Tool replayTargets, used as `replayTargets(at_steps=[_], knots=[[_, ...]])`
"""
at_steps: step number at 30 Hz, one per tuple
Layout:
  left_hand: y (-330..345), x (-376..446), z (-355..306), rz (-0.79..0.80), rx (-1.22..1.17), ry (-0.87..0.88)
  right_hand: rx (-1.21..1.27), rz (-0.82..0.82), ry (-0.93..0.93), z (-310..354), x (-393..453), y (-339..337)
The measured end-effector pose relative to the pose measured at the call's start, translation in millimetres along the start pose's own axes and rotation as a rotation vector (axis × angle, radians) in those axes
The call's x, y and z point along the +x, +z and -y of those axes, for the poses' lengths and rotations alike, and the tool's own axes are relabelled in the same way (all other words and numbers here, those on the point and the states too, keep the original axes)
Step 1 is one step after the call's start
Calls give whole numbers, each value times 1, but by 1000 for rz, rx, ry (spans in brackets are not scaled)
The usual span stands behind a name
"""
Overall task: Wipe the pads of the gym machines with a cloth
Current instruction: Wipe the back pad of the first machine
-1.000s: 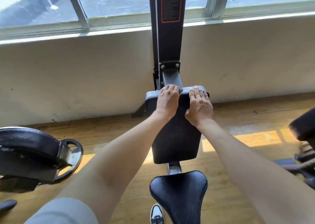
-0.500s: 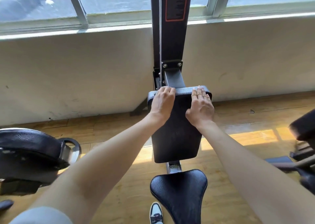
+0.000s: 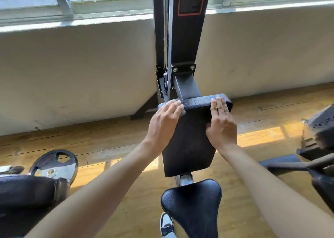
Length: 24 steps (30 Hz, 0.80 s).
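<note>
The cloth [image 3: 178, 107], a small grey one, sits at the top left corner of the pad [image 3: 189, 142], bunched under the left hand [image 3: 163, 124]. That hand's fingers curl over it and press it onto the top edge, so the grip there is closed on the cloth; only a bit of fabric shows past the fingertips. The right hand [image 3: 222, 124] lies flat on the pad's top right corner, fingers straight and together, holding nothing, just steadying.

The step in hand looks to be the top edge and upper face of this upright pad. To do it well, I'd say keep the palm flat behind the cloth so more fabric meets the vinyl, draw it along the edge towards the right corner, then work down the face in overlapping passes. The right hand will need to shift off its corner so that patch gets wiped too.

Below the pad the seat [image 3: 191, 203] looks untouched yet. A weight plate [image 3: 54, 167] lies on the floor to the left.
</note>
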<state>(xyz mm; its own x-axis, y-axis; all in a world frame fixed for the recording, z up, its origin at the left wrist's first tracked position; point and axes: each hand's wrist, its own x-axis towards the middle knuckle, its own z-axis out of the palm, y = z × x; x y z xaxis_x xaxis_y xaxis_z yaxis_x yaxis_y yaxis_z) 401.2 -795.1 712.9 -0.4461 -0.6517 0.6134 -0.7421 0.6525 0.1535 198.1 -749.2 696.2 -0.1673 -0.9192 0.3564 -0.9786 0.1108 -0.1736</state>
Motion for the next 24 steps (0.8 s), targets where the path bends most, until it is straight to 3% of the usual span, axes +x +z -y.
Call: replayTargets(at_steps=[7, 13, 18, 24], knots=[[3, 19, -33, 76, -170, -291, 31, 114, 66, 8, 1, -10], [18, 54, -54, 147, -214, -245, 29, 146, 3, -6, 1, -17], [9, 31, -36, 125, -107, -143, 58, 231, 31, -8, 6, -25], [0, 22, -33, 166, -80, -217, 53, 310, 49, -6, 10, -37]])
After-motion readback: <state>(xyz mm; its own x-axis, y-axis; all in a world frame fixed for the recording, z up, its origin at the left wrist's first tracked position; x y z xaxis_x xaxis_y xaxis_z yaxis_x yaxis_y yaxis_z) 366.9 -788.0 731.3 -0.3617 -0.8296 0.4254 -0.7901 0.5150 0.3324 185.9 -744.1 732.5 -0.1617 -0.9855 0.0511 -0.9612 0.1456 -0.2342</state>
